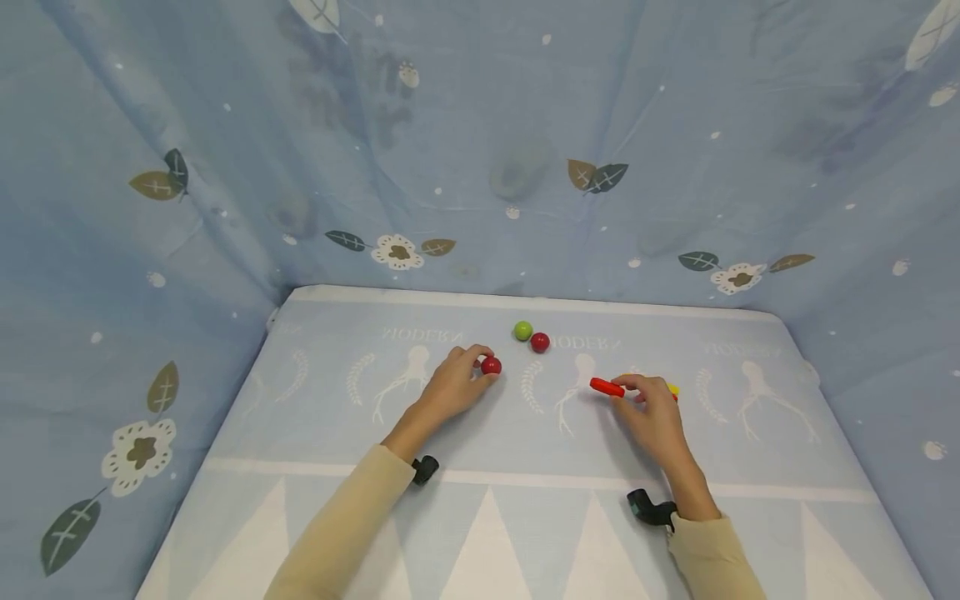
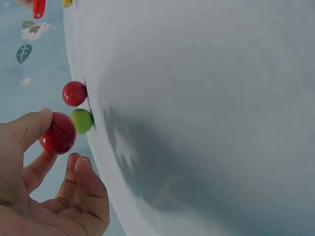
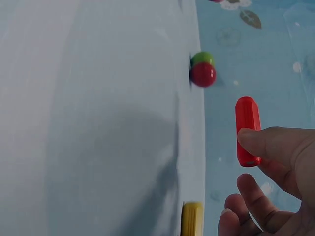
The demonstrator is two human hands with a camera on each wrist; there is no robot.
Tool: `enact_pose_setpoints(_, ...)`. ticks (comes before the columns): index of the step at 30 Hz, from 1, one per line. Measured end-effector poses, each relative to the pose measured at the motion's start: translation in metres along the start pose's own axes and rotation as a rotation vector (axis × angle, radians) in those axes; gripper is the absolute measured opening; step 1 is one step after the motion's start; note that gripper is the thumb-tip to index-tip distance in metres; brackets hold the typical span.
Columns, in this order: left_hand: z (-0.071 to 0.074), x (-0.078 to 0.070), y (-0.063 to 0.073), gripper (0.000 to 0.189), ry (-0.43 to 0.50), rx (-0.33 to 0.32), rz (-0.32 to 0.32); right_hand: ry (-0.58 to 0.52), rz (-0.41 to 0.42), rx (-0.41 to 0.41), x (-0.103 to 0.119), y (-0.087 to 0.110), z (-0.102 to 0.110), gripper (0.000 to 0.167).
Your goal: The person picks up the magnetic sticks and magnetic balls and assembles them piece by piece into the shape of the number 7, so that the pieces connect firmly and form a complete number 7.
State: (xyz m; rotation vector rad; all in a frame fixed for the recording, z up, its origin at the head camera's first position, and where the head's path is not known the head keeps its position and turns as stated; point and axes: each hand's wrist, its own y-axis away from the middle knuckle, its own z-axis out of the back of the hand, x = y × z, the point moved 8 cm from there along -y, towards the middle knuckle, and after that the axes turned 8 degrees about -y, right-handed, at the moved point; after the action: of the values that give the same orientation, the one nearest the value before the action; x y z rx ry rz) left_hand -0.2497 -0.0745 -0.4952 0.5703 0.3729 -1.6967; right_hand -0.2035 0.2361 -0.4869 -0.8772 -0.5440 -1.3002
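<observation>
My left hand (image 1: pixel 452 385) pinches a glossy red ball (image 1: pixel 491 366) between thumb and fingertips. The left wrist view shows a dark seam line around this ball (image 2: pixel 59 133). Beyond it on the table, a green ball (image 1: pixel 522 331) and a second red ball (image 1: pixel 540 342) lie side by side. To the right, my right hand (image 1: pixel 654 417) grips a short red stick (image 1: pixel 607 387) with faceted sides, its thumb pressed on the stick (image 3: pixel 247 115) in the right wrist view. A yellow stick (image 3: pixel 192 219) lies near that hand, mostly hidden by it in the head view.
The table (image 1: pixel 525 450) wears a pale printed cloth. Blue patterned fabric (image 1: pixel 480 167) hangs behind it and along both sides. A small bit of red shows beside the yellow stick behind my right hand. Black devices (image 1: pixel 651 508) are worn on both wrists.
</observation>
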Motion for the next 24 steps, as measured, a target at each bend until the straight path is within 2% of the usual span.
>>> enact_pose_setpoints(6, 0.013, 0.011, 0.017, 0.038, -0.016, -0.035, 0.000, -0.020, -0.044, 0.080, 0.011, -0.008, -0.023, 0.027)
enact_pose_setpoints(15, 0.023, 0.029, 0.040, 0.039, -0.027, -0.062, -0.012, -0.076, -0.011, 0.129, 0.030, -0.017, -0.051, 0.025)
enact_pose_setpoints(24, 0.024, 0.047, 0.050, 0.039, 0.013, -0.053, 0.007, -0.112, -0.020, 0.174, 0.043, -0.022, -0.079, 0.026)
